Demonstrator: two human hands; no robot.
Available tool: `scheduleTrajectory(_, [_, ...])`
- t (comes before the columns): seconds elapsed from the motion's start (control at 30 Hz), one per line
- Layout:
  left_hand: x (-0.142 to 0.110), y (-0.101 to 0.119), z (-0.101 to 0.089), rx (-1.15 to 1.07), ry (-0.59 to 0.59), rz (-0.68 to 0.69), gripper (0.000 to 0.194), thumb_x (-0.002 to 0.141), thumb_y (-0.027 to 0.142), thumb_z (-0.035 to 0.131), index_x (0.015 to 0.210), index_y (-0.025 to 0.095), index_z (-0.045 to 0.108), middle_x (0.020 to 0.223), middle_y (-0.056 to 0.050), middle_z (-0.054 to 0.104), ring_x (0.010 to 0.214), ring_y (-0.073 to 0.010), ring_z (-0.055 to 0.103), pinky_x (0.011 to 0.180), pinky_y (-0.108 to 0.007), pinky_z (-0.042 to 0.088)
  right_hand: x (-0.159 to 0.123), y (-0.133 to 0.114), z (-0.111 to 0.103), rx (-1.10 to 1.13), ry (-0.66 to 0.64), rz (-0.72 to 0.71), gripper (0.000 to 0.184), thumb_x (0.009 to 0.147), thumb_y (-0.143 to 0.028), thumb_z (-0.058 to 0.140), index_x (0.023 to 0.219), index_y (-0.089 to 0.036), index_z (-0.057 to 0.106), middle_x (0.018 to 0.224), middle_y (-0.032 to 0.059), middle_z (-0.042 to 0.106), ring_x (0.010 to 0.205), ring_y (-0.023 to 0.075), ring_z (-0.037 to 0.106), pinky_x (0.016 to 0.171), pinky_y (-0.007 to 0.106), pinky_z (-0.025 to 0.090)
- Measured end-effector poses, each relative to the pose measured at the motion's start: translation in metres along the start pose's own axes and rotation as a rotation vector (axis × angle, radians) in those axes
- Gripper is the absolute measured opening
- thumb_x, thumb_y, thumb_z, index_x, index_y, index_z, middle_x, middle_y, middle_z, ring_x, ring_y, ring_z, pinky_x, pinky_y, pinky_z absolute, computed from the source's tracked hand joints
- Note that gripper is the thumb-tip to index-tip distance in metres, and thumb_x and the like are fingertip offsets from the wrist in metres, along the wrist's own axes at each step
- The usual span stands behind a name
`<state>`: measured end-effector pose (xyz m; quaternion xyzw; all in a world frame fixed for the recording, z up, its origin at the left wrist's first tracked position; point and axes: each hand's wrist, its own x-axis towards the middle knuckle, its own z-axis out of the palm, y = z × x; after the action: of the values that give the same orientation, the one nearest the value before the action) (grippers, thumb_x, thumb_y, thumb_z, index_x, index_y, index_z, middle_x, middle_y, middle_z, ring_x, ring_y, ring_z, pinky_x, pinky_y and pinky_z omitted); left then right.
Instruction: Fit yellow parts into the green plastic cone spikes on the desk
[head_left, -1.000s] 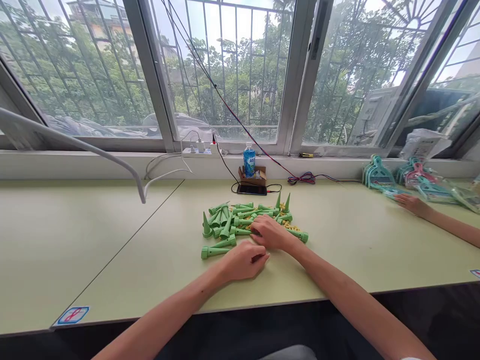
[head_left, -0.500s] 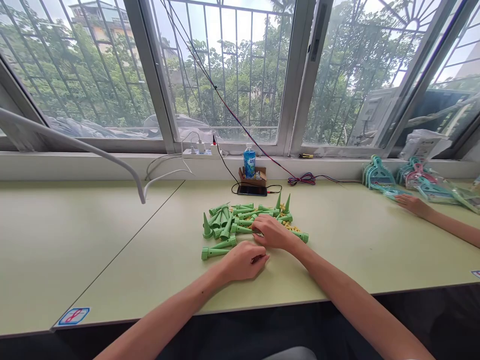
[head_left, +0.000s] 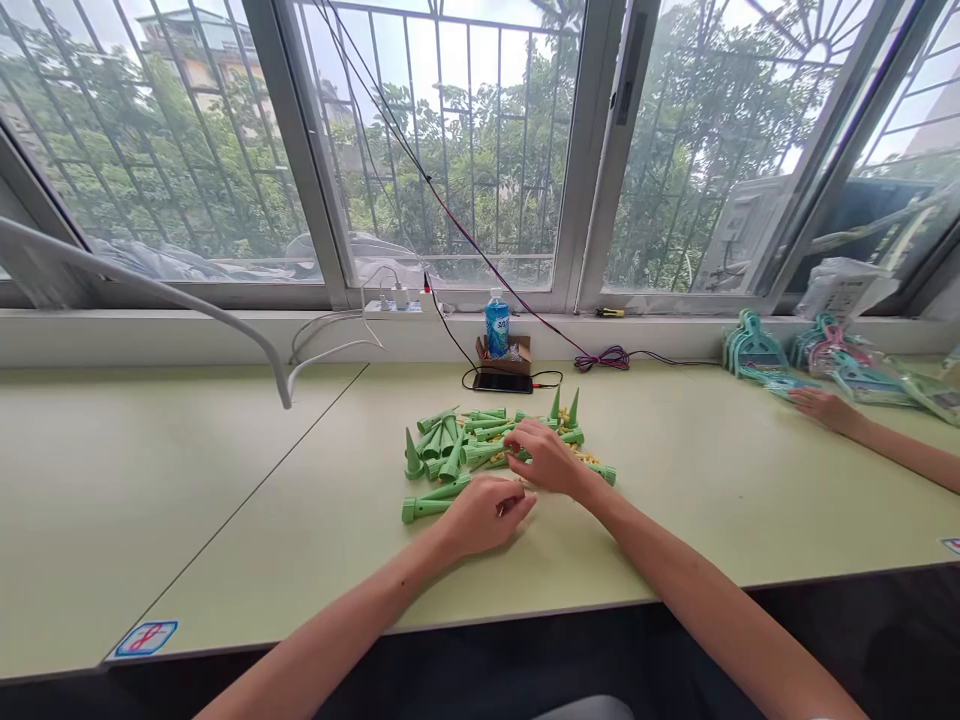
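Observation:
On the table in front of me lies a heap of green plastic spikes (head_left: 450, 445), hollow cones with wide ribbed caps, a few standing point up. Small yellow pieces (head_left: 587, 459) are scattered under and beside them. My right hand (head_left: 546, 458) reaches over the right part of the heap, thumb and forefinger apart at the spikes, its other fingertips partly hidden. Closer to me, my left hand (head_left: 487, 515) rests by the front of the heap with fingers curled towards the thumb; whatever they hold is too small to name. Two spikes (head_left: 427, 507) lie beside its wrist and knuckles.
Behind the heap are a phone (head_left: 502, 382) on a cable and a blue bottle (head_left: 497, 325) by a small cardboard box (head_left: 523, 352). A bundled cable (head_left: 606, 358) lies along the wall. At right, another person's hand (head_left: 825, 408) touches packaged turquoise brush-and-dustpan sets (head_left: 754, 350).
My right hand has lifted slightly and its thumb and forefinger have parted. A spike beside its fingertips has shifted, showing more yellow pieces. My left hand has moved slightly up and left.

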<state>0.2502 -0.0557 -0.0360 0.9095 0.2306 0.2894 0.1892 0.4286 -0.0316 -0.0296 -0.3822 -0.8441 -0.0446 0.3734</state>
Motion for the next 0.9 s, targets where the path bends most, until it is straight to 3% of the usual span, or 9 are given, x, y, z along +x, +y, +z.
scheduleTrajectory(0.3, [0.003,0.005,-0.005,-0.108,0.049,-0.077,0.035,0.089,0.027,0.051,0.057,0.017,0.043,0.05,0.006,0.036,0.049,-0.0072,0.031,0.051,-0.024,0.026,0.002,0.003,-0.005,0.026,0.196,0.021,0.01,0.086,-0.009,0.056,0.086,-0.019,0.058,0.08,0.0046,0.061,0.079,0.02,0.055,0.074,0.032,0.046])
scheduleTrajectory(0.47, [0.007,0.001,-0.005,-0.152,0.166,-0.164,0.043,0.09,0.033,0.051,0.051,0.017,0.041,0.046,0.005,0.034,0.045,-0.0072,0.027,0.048,-0.025,0.023,0.002,0.003,-0.007,0.037,0.255,0.062,0.01,0.088,-0.011,0.053,0.088,-0.02,0.057,0.082,0.0042,0.06,0.08,0.0194,0.055,0.075,0.031,0.046])
scheduleTrajectory(0.67, [0.009,-0.009,-0.003,-0.476,0.214,-0.411,0.037,0.087,0.045,0.055,0.063,0.016,0.055,0.049,0.003,0.051,0.036,-0.0068,0.042,0.038,-0.02,0.032,0.0,0.003,-0.007,0.003,0.255,0.1,0.011,0.092,-0.015,0.05,0.093,-0.022,0.058,0.087,0.0058,0.06,0.085,0.0202,0.057,0.077,0.033,0.048])
scheduleTrajectory(0.77, [0.011,-0.011,-0.005,-0.629,0.235,-0.431,0.031,0.086,0.043,0.055,0.072,0.015,0.057,0.055,0.002,0.056,0.034,-0.0077,0.048,0.033,-0.019,0.032,0.0,0.003,-0.008,-0.006,0.254,0.08,0.013,0.093,-0.015,0.049,0.095,-0.022,0.059,0.09,0.0067,0.06,0.088,0.0206,0.058,0.078,0.033,0.049])
scheduleTrajectory(0.9, [0.015,-0.01,-0.012,-0.815,0.353,-0.483,0.034,0.085,0.048,0.058,0.09,0.014,0.059,0.06,0.002,0.056,0.04,-0.0116,0.057,0.036,-0.023,0.046,0.0,0.002,-0.008,-0.02,0.232,0.008,0.012,0.094,-0.016,0.049,0.095,-0.022,0.06,0.088,0.0067,0.06,0.088,0.0203,0.057,0.078,0.032,0.048])
